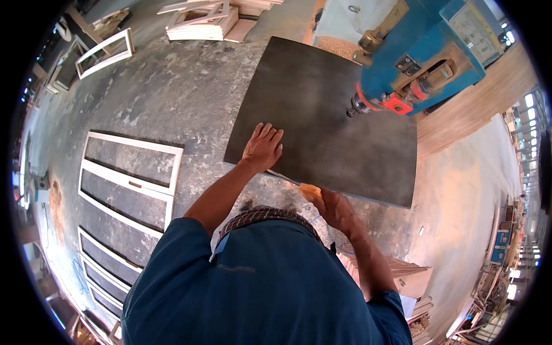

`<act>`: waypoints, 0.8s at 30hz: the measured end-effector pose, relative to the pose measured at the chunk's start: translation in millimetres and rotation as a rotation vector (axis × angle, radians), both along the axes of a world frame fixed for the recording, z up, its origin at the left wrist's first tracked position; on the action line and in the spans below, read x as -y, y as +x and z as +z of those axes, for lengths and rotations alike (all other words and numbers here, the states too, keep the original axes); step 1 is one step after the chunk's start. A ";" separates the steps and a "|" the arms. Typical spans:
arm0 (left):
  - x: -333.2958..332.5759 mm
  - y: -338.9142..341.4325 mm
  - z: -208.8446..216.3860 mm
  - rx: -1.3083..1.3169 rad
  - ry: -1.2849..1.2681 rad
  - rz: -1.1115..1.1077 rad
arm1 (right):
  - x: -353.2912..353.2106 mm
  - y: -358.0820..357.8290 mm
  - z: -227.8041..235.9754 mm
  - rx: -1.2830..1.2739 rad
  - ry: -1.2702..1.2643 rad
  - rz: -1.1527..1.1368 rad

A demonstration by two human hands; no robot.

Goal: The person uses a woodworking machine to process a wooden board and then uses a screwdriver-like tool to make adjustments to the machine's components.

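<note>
My left hand (264, 146) lies palm down with its fingers stretched out near the front left of a dark, flat machine table (322, 138). In my right hand (339, 214), just off the table's front edge, is a thin tool with an orange handle (311, 192). Its narrow shaft runs along the edge toward my left wrist; I cannot make out what kind of tool it is. Over the table's far right part hangs the spindle (360, 103) of a blue machine (420, 63), with red parts around it. Its tip is well apart from both hands.
White wooden frames (127, 183) lie on the floor to the left, and another frame (104, 54) stands farther back. Stacked wood pieces (204, 23) sit beyond the table. Close on the right is a pile of boards (411, 276). A wood-coloured panel (477, 98) adjoins the machine.
</note>
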State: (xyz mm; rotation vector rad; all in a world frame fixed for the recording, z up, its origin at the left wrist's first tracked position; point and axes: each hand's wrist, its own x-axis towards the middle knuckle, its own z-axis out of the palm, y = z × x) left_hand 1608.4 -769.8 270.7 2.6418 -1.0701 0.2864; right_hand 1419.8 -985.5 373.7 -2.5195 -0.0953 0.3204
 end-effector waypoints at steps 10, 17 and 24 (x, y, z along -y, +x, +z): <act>-3.1 1.9 -4.5 -0.007 -0.059 -0.003 | -28.4 58.0 13.0 -0.035 -0.053 -0.293; -3.8 4.7 -3.2 -0.069 -0.044 0.045 | -44.0 80.3 4.5 -0.021 -0.006 -0.269; -5.0 5.8 -4.2 -0.083 -0.031 0.025 | -57.6 88.4 15.9 0.034 -0.109 -0.368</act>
